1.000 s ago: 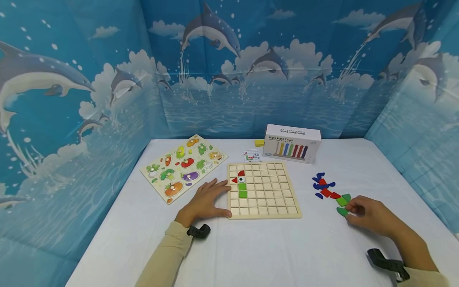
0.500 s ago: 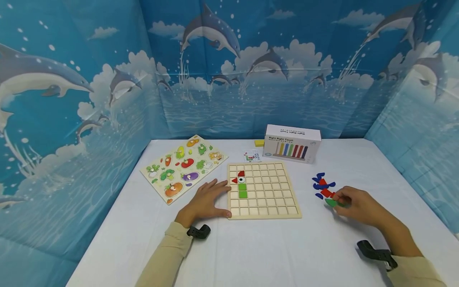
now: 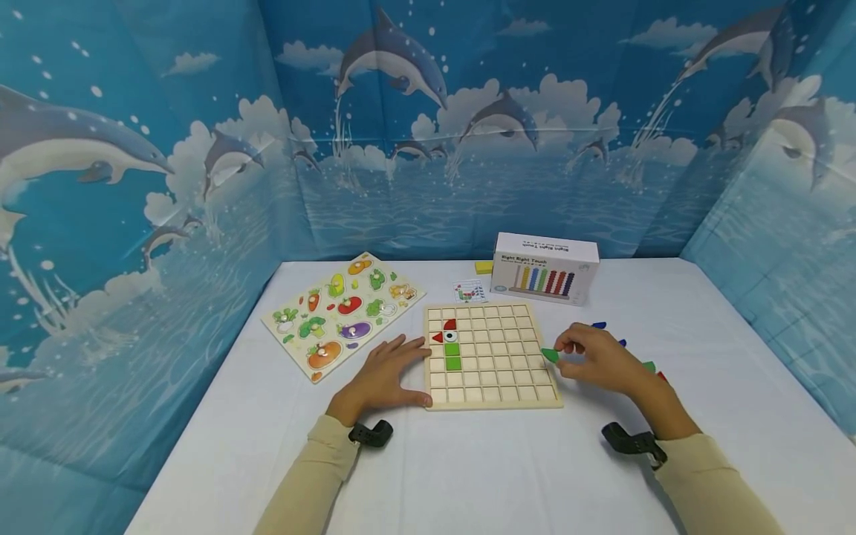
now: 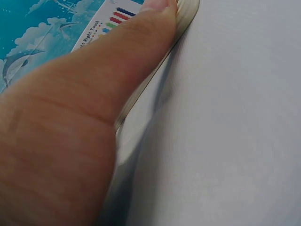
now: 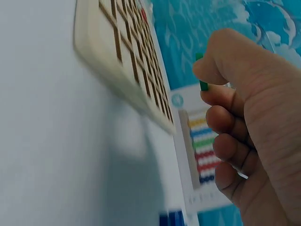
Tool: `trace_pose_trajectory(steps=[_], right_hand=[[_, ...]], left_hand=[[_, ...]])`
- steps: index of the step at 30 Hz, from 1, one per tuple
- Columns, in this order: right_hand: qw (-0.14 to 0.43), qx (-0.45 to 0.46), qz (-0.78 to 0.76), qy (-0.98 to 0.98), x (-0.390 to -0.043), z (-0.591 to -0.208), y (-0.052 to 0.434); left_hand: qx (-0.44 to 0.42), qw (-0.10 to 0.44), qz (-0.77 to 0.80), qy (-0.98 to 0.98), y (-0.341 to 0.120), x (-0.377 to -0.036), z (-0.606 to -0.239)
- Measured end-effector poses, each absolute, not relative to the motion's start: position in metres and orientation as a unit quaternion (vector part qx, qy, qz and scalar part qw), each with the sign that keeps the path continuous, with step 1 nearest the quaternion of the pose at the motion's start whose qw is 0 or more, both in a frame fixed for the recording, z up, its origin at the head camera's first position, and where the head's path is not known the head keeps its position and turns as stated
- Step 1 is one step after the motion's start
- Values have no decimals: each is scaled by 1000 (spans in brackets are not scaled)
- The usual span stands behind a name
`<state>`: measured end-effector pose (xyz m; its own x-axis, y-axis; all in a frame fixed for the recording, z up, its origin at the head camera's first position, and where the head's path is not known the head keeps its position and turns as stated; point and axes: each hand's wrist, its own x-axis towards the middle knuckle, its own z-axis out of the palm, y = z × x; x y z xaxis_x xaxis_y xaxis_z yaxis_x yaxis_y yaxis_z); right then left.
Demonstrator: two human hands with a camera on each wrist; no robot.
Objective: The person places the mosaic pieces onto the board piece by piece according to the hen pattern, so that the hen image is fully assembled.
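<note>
A wooden grid board (image 3: 500, 405) lies mid-table. In its left columns sit a red quarter-round tile (image 3: 450, 325), a small red triangle tile (image 3: 438, 337), a round eye tile (image 3: 451, 336) and two green square tiles (image 3: 452, 362). My left hand (image 3: 383, 375) rests against the board's left edge, fingers spread and thumb near the front corner. Between thumb and forefinger, my right hand (image 3: 598, 358) pinches a leaf-shaped green tile (image 3: 550, 356) at the board's right edge. In the right wrist view that tile (image 5: 204, 86) shows edge-on above the table.
Loose blue tiles (image 3: 599, 325), a green tile (image 3: 649, 366) and a red tile (image 3: 661, 376) show partly behind the right hand. Beyond the board are a pattern card (image 3: 469, 290), a yellow block (image 3: 484, 266) and a white toy box (image 3: 545, 268). A vegetable puzzle (image 3: 344, 316) lies at left.
My right hand has picked up the green leaf-shaped tile from the loose tiles and carried it left to the board's right edge. The left hand has stayed in place.
</note>
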<state>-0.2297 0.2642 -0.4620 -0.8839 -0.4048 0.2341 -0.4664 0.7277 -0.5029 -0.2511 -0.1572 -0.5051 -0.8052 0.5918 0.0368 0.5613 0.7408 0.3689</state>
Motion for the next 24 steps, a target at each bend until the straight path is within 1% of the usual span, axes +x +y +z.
trace_pose_trajectory(steps=[4,11,24], right_hand=[[34,243,304,-920,-240,-460,236],[24,276,318,-907,-251,-462,191],[1,332,294,-896,-253,-469,136]], left_hand=[[310,38,187,931,-157,-250,-505],[311,37,186,931,-157,-250,-504],[313,40,185,931,-158,-252,-505]])
